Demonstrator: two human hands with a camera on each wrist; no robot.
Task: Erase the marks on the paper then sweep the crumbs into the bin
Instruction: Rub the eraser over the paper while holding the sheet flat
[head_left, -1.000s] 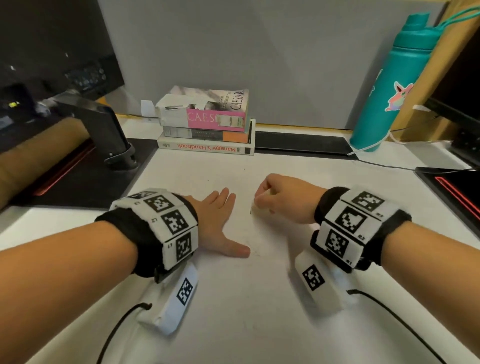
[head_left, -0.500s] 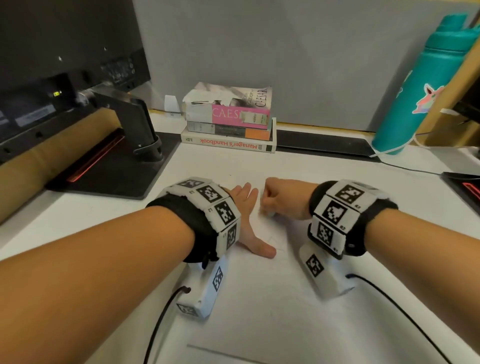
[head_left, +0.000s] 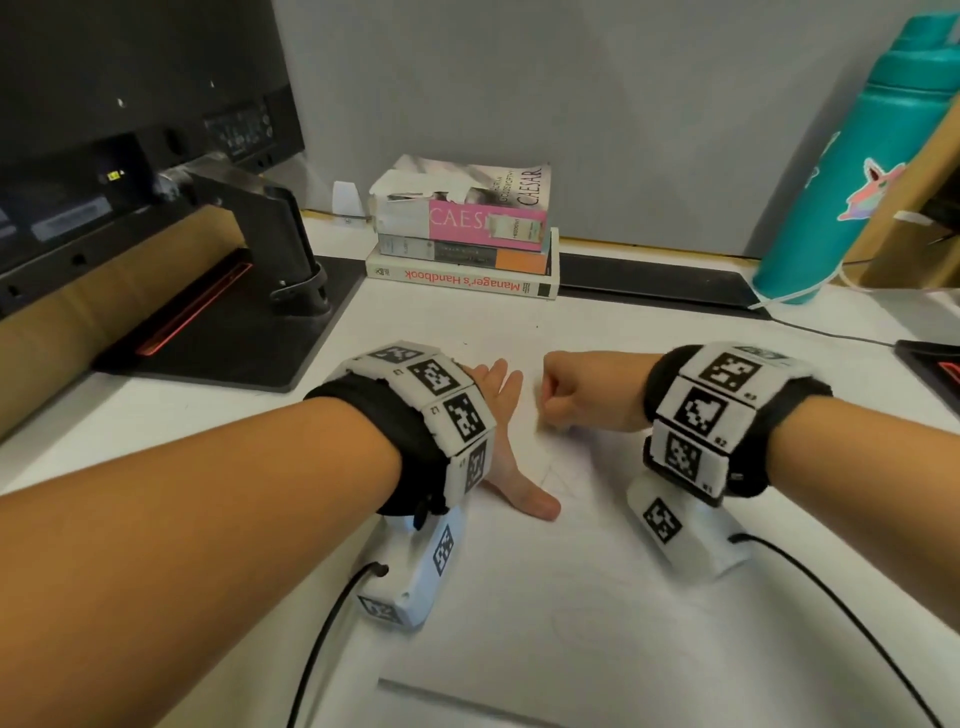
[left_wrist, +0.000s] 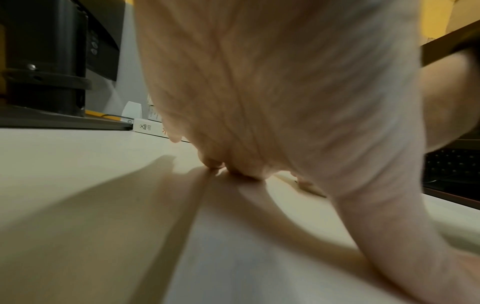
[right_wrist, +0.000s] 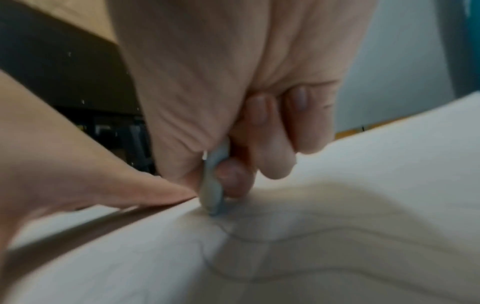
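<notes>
here the paper (head_left: 597, 597) lies flat on the white desk (head_left: 182, 415), its near edge visible at the bottom of the head view. left hand (head_left: 501, 431) rests palm down on the paper's left part, fingers straight and spread, thumb stretched out toward the near side; it grasps nothing. right hand (head_left: 587, 392) is curled into a fist just beside the left fingertips, thumb and forefinger pinching a small pale eraser (right_wrist: 214, 185); the eraser's lower tip touches the sheet. faint pencil lines (right_wrist: 259, 236) curve on the paper right under and near the eraser; more faint lines show between the two hands in the head view. crumbs too small to make out. behind the hands: a stack of books (head_left: 462, 234), a monitor stand (head_left: 280, 244) to the left, a teal bottle (head_left: 852, 171) to the right.
</notes>
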